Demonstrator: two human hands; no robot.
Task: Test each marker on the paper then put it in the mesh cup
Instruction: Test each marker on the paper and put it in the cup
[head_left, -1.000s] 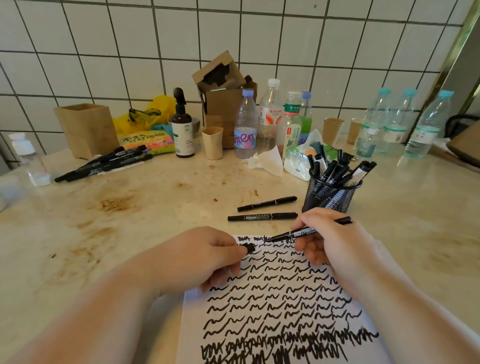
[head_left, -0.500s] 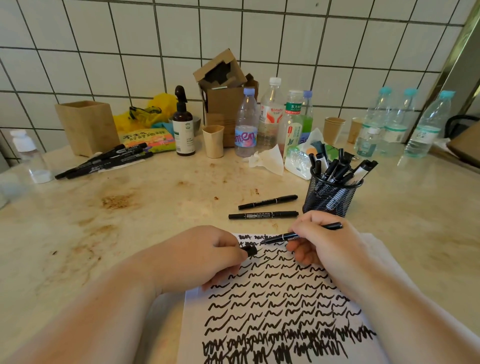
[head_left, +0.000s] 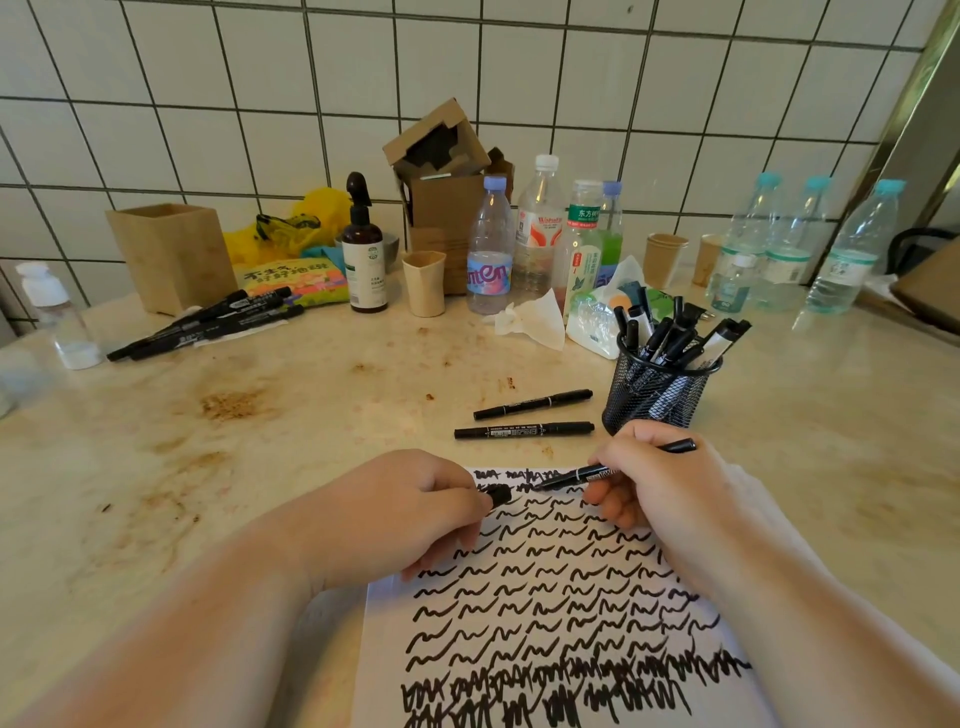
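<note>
A clear pump bottle (head_left: 49, 317) stands furthest left of the mesh cup (head_left: 655, 397), then a square wooden holder (head_left: 174, 257). In front of that holder lies a bundle of black markers (head_left: 208, 325), about four, though the overlap makes an exact count uncertain. Next come a yellow bag (head_left: 296, 226), a colourful packet (head_left: 293, 280), one brown spray bottle (head_left: 366, 249), a beige cup (head_left: 425, 283) and a stack of cardboard boxes (head_left: 441, 176). Four plastic bottles (head_left: 491, 249) cluster left of and behind the mesh cup, with a crumpled tissue (head_left: 532, 319) before them.

Two capped black markers (head_left: 524, 431) lie side by side on the stained counter (head_left: 260, 441), just left of the mesh cup. The cup itself is crowded with black markers, roughly ten. Behind and to its right stand two paper cups (head_left: 665, 257) and at least three blue-capped water bottles (head_left: 852, 249).

Near the cup's front, the paper (head_left: 545, 623) carries rows of black squiggles. The left hand (head_left: 405, 514) rests on the paper's upper left corner, fingers curled, pinching a black marker cap (head_left: 500, 495). The right hand (head_left: 660, 483), directly in front of the mesh cup, grips an uncapped black marker (head_left: 613, 472) in a writing hold, its tip touching the paper's top rows.
</note>
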